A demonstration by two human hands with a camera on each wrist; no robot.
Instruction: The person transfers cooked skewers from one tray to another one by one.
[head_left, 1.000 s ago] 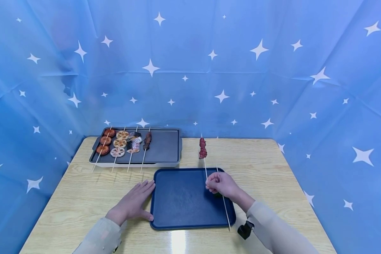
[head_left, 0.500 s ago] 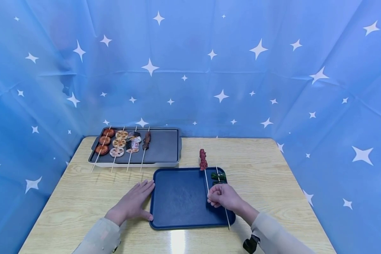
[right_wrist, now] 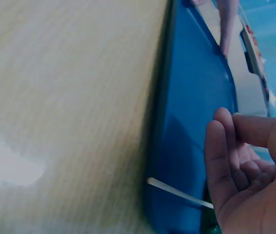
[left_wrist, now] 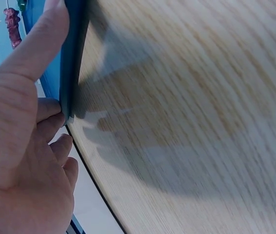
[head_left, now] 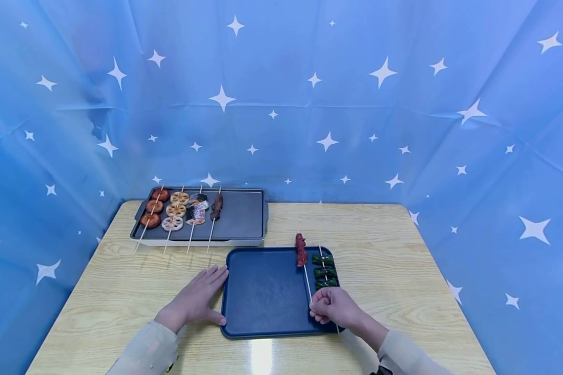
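Note:
Over the right part of a dark blue tray (head_left: 262, 291), my right hand (head_left: 335, 307) pinches the stick of a red meat skewer (head_left: 301, 250) near its lower end. The meat points away from me, around the tray's far rim; whether it touches the tray I cannot tell. Beside it on the tray's right side lies a skewer of green vegetable pieces (head_left: 325, 272), its stick partly hidden by my right hand. My left hand (head_left: 194, 299) rests with straight fingers against the tray's left rim. In the left wrist view the thumb (left_wrist: 43, 39) lies along that rim.
Behind the tray to the left stands a grill plate (head_left: 244, 213) with several skewers: brown-red rounds (head_left: 154, 207), lotus root slices (head_left: 175, 210), fish pieces (head_left: 197, 211) and dark brown meat (head_left: 217, 207). Their sticks overhang its front edge. A starry blue curtain (head_left: 281, 104) surrounds the wooden table (head_left: 380, 234).
My right hand has drawn the red meat skewer toward me and lower, bringing its meat back to the tray's far rim. The green skewer has come into view. My left hand has stayed put.

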